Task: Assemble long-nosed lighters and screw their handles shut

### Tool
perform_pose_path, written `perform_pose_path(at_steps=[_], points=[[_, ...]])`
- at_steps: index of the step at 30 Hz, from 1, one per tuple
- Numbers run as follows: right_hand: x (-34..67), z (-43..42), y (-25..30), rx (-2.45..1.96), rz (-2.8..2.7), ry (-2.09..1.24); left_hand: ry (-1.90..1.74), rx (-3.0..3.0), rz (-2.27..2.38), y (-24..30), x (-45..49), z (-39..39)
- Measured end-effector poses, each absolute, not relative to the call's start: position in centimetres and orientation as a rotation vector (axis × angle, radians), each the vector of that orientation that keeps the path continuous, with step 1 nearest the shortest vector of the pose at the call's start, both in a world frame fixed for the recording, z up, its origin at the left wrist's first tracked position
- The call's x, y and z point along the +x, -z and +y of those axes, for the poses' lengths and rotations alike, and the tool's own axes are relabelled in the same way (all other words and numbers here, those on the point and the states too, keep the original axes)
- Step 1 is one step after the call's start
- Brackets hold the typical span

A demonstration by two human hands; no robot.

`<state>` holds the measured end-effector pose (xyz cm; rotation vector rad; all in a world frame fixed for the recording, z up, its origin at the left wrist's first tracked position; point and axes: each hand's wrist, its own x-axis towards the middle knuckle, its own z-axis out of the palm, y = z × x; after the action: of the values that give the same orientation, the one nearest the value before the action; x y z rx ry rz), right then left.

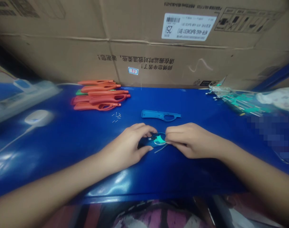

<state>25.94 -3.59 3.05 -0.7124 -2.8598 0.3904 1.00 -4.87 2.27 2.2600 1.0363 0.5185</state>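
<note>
My left hand (139,144) curls its thumb and fingers around the left end of a blue lighter shell half (156,144) lying on the table. A bright green trigger piece (159,139) and a thin white wire sit in that shell. At its right end, my right hand (186,139) has its fingertips pinched together; what lies between them is hidden. A thin grey rod or tube (160,149) sticks out toward me below the shell. Just beyond my hands lies another blue shell half (161,116), with a loop-shaped handle opening.
Several orange and red lighter bodies (99,98) are stacked at the back left, near small loose screws (116,117). A pile of metal rods with green parts (244,101) lies at the right. A large cardboard box (139,47) walls off the back; a white device (37,117) stands left.
</note>
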Motion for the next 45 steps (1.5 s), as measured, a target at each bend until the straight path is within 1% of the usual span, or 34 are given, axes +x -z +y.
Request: perform_pose_path(at_steps=[4,9,12,17,23,32,37,45], points=[[25.9,-3.9,-3.4,-0.729,-2.928,-0.269,-0.423,2.426,1.003,-2.4,1.0,-5.2],[25.4,-4.6,-3.5,-0.717,-3.049,0.024,-0.292,2.707,0.959,-2.0,0.8,-6.0],[25.0,-5.1,-3.5,-0.702,-3.091,0.074,-0.225,2.884,0.991,-1.5,0.6,-6.5],[25.1,-5.3,-3.7,-0.864,-2.897,-0.156,-0.164,2.990,1.008,-1.3,0.4,-6.8],[25.4,-4.8,-3.6,-0.797,-2.954,-0.322,-0.160,2.880,0.991,-1.6,0.3,-6.5],[26.2,-4.3,-4.3,-0.966,-2.738,-0.753,-0.258,2.708,1.005,-2.5,0.6,-6.3],[26.2,-4.0,-3.9,-1.037,-2.625,-0.837,-0.340,2.666,0.991,-2.4,0.6,-6.3],[26.1,-4.2,-3.9,-1.066,-2.570,-0.853,-0.362,2.680,0.954,-2.2,0.4,-6.2]])
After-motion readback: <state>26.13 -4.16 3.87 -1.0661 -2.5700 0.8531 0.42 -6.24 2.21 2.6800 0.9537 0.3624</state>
